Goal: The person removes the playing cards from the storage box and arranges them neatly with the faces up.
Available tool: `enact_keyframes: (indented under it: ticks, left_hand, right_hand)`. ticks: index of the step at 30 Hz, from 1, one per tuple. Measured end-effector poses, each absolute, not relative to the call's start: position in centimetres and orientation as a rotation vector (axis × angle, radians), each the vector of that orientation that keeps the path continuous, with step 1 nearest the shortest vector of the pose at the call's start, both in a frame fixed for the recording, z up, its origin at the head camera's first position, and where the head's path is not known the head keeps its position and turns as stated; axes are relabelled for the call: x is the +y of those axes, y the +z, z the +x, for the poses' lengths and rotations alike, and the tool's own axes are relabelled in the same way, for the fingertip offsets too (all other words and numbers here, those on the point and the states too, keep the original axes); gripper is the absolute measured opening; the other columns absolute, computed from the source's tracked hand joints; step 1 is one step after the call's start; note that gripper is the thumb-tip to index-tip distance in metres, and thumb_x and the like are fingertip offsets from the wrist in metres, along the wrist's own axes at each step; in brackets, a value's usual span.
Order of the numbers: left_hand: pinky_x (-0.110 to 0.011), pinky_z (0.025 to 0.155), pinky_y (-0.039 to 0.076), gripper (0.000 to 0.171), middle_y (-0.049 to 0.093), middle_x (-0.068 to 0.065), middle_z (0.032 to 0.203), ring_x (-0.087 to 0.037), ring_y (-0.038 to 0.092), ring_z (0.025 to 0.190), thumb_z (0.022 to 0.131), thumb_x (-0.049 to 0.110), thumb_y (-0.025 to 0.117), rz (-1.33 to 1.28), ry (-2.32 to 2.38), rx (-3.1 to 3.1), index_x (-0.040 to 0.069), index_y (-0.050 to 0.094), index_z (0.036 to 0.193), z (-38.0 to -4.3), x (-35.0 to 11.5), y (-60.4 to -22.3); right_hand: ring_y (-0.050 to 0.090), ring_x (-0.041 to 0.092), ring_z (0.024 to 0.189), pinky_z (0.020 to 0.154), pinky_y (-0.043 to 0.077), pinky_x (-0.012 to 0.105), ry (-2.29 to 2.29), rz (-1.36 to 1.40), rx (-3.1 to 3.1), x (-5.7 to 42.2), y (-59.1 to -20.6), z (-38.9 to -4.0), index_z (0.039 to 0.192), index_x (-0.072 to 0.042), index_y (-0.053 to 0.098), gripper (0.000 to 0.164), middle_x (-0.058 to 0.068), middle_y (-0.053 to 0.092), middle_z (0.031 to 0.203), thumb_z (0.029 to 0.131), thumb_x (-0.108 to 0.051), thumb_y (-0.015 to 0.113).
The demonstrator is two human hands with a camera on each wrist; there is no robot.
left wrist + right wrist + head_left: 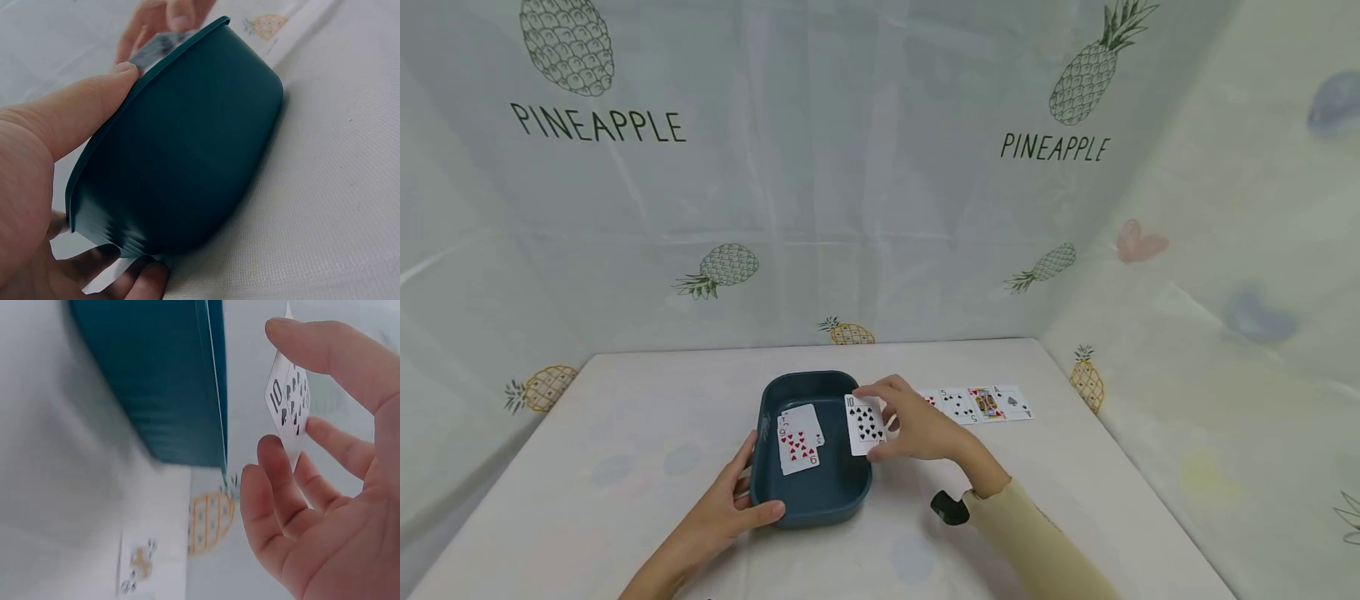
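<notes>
My left hand (727,497) grips the dark teal plastic bin (811,518) at its near left side. In the left wrist view the thumb (94,103) lies along the rim and fingers reach under the wall. My right hand (921,423) pinches a ten of spades playing card (865,423), held up over the bin's right rim. The right wrist view shows that card (287,403) between thumb and fingers, apart from the bin's wall (156,375). Inside the bin lie a few overlapping cards, a red hearts card (799,447), apparently a nine, on top.
To the right of the bin, a row of face-up cards lies on the white-covered table (647,500): a five of spades (958,407), a red-suited king (987,404), an ace of spades (1013,403) and a red card partly behind my right hand. Pineapple-printed sheets (880,208) enclose the table.
</notes>
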State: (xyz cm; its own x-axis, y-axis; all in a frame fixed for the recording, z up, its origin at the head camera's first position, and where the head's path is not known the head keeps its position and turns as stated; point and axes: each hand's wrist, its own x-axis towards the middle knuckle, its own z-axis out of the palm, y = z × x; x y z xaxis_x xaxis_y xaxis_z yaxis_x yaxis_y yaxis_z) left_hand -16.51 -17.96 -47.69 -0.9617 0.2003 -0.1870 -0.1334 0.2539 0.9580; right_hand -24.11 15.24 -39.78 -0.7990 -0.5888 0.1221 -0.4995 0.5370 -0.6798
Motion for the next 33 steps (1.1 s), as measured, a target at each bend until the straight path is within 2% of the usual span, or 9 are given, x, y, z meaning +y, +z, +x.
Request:
enact_keyframes:
  ticks: [7,10,17,25,33]
  left_hand:
    - [-0.049,0.107,0.055,0.118,0.028,-0.025,0.169,-0.035,0.06,0.133,0.089,0.031,0.088,0.052,1.754,2.255,0.028,0.005,0.173,-16.4,-18.2,-47.7]
    - [-0.048,0.107,0.055,0.118,0.028,-0.026,0.169,-0.035,0.06,0.134,0.089,0.03,0.088,0.06,1.759,2.253,0.028,0.005,0.173,-16.4,-18.3,-47.7]
    - [-0.046,0.106,0.056,0.117,0.028,-0.025,0.169,-0.033,0.06,0.133,0.09,0.028,0.088,0.101,1.788,2.233,0.029,0.005,0.173,-16.6,-18.3,-47.7]
    - [-0.045,0.105,0.056,0.118,0.026,-0.024,0.17,-0.033,0.061,0.132,0.089,0.028,0.088,0.085,1.793,2.221,0.03,0.005,0.173,-16.7,-18.1,-47.7]
    - [-0.047,0.106,0.056,0.118,0.027,-0.024,0.169,-0.033,0.06,0.133,0.089,0.028,0.088,0.077,1.779,2.228,0.028,0.005,0.173,-16.6,-18.1,-47.5]
  right_hand:
    - [0.061,0.023,0.104,0.096,0.058,0.051,-1.295,-0.822,2.655,19.2,-41.2,-23.4,0.158,-0.026,0.049,0.088,0.006,0.045,0.143,0.082,-0.017,0.093]
    - [0.061,0.024,0.103,0.095,0.058,0.053,-1.335,-0.748,2.683,20.5,-42.1,-23.2,0.158,-0.025,0.049,0.089,0.009,0.045,0.144,0.081,-0.016,0.093]
    - [0.059,0.022,0.101,0.091,0.058,0.041,-1.241,-0.675,2.726,22.2,-44.8,-23.4,0.158,-0.016,0.05,0.089,0.013,0.045,0.139,0.08,-0.013,0.092]
    - [0.056,0.018,0.094,0.082,0.051,0.027,-1.098,-0.721,2.761,22.0,-46.2,-23.6,0.152,-0.01,0.054,0.085,0.011,0.049,0.135,0.078,-0.013,0.095]
    - [0.056,0.015,0.088,0.078,0.048,0.024,-1.043,-0.764,2.799,21.8,-47.0,-23.7,0.152,0.0,0.052,0.088,0.012,0.051,0.132,0.076,-0.014,0.095]
